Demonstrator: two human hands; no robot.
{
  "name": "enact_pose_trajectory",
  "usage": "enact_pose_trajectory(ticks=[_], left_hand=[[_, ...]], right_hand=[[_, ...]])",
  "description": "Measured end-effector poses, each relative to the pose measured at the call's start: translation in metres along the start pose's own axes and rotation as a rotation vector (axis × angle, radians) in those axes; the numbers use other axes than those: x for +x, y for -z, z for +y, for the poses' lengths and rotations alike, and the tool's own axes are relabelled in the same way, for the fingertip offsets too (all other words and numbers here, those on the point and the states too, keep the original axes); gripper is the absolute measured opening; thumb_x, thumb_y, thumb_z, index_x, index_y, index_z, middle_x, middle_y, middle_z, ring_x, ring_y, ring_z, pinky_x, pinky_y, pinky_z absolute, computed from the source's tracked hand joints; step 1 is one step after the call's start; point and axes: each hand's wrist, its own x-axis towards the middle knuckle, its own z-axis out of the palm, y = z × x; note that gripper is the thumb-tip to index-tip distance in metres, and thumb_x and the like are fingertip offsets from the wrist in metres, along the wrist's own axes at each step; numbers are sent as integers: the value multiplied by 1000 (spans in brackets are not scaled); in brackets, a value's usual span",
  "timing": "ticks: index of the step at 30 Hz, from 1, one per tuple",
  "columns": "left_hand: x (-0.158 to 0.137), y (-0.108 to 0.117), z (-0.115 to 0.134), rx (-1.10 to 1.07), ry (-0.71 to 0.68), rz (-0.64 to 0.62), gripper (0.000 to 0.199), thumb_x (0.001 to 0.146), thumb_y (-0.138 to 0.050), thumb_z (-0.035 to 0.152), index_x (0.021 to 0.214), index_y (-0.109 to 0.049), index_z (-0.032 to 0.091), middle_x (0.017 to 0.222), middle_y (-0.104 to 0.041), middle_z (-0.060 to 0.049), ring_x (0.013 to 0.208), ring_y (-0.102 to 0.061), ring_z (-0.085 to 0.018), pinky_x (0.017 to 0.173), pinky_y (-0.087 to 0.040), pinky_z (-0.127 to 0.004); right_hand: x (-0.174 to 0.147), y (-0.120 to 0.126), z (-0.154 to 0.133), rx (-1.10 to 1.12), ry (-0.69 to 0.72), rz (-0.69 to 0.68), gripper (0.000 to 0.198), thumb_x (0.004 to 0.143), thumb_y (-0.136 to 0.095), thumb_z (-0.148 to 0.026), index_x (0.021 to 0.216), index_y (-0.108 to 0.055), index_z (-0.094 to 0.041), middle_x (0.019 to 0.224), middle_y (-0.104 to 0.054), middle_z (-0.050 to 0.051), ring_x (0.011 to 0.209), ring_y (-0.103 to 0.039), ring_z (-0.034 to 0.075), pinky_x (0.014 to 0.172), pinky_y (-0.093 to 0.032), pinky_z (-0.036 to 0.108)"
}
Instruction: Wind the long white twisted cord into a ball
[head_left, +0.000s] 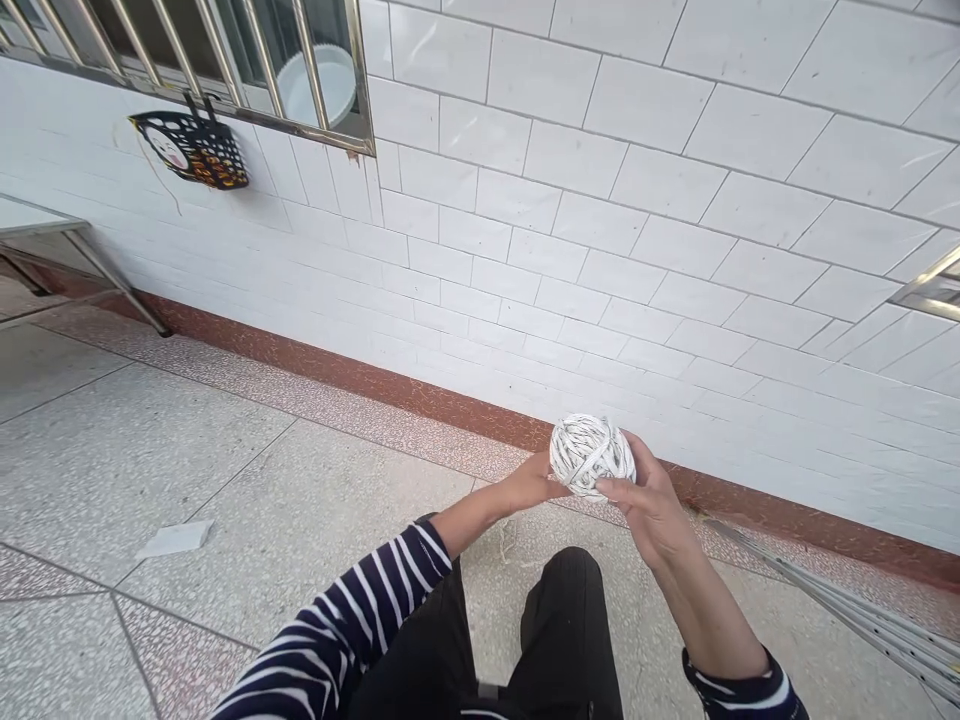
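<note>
The ball of white cord (591, 455) is resting between both hands, above the terrazzo floor (360, 490). The left hand (531, 483) is cupping its left side; the right hand (651, 508) is clasping its right, thumb lying across the front. Ideally, both are pressing evenly, steadying the outer windings without crushing or dislodging them.

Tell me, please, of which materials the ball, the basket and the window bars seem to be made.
Ball: white cord, fairly matte, perhaps plastic or cotton; wound strands show.
Basket: probably moulded plastic, finish unclear; regular holes pierce it.
Bars: polished metal, likely steel; bright reflections run along them.
</note>
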Motion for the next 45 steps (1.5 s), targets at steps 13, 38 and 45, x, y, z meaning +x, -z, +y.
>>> enact_pose_trajectory(ticks=[13, 38, 45], left_hand=[[-46, -27, -19, -97, 146, 43, 40, 87, -56, 52, 84, -68, 13, 77, -73, -8, 80, -66, -20, 87, -48, -33], [-114, -34, 0, 262, 292, -1, 29, 80, -44, 20, 80, -74, 17, 82, -71, -3, 80, -63, -19, 80, -45, -26], [-110, -13, 26, -149, 328, -29, 25, 79, -49, 24, 71, -71, 15, 72, -72, -6, 81, -67, -19, 87, -48, -29]], right_hand=[[9, 11, 21, -59, 62, -21, 78, 48, -92, -28, 119, -60, -26, 124, -65, 6, 118, -56, 33, 89, -49, 40], [24, 43, 98, -821, 310, 83, 70, 64, -74, -36, 129, -50, -28, 143, -49, 8, 129, -45, 37, 91, -46, 47], [21, 46, 137, -955, 217, -174, 69, 66, -65, -26, 132, -48, -29, 150, -43, 8, 136, -37, 35, 93, -45, 49]])
